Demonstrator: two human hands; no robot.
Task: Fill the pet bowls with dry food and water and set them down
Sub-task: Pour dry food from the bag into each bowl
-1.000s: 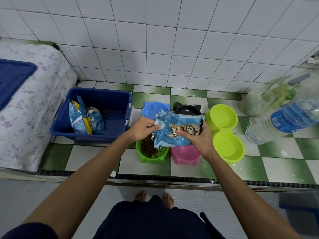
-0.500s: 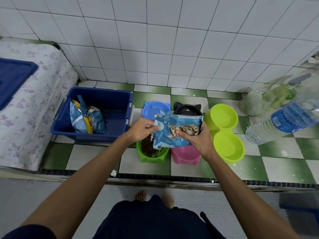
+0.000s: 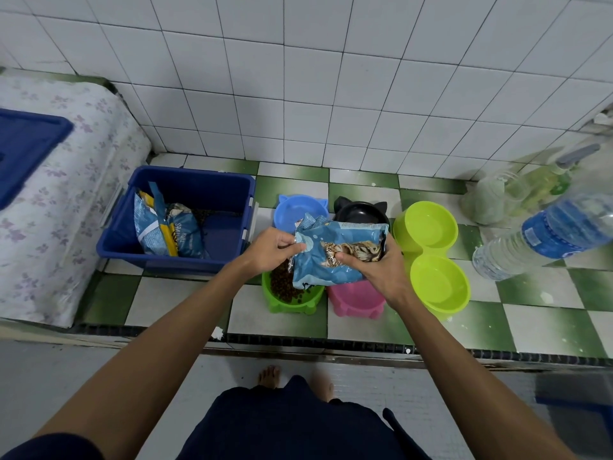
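Observation:
A blue cat-food bag (image 3: 335, 260) hangs tilted over the green bowl (image 3: 292, 302), which holds brown kibble. My left hand (image 3: 270, 250) pinches the bag's open left edge. My right hand (image 3: 381, 272) grips the bag's right side from below. The pink bowl (image 3: 356, 300) sits right of the green one, partly under my right hand. Behind them stand a light blue bowl (image 3: 295, 210) and a black bowl (image 3: 360, 210), both without food. A lime double bowl (image 3: 431, 257) lies to the right.
A dark blue bin (image 3: 185, 210) on the left holds another food bag (image 3: 166, 232). A water bottle (image 3: 544, 237) lies on its side at the right, with clear containers (image 3: 497, 197) behind it. A flowered cover (image 3: 49, 194) with a blue lid is at far left. A tiled wall backs the ledge.
The bag and both hands have stayed almost in place over the green bowl; the bag has tilted slightly more toward it.

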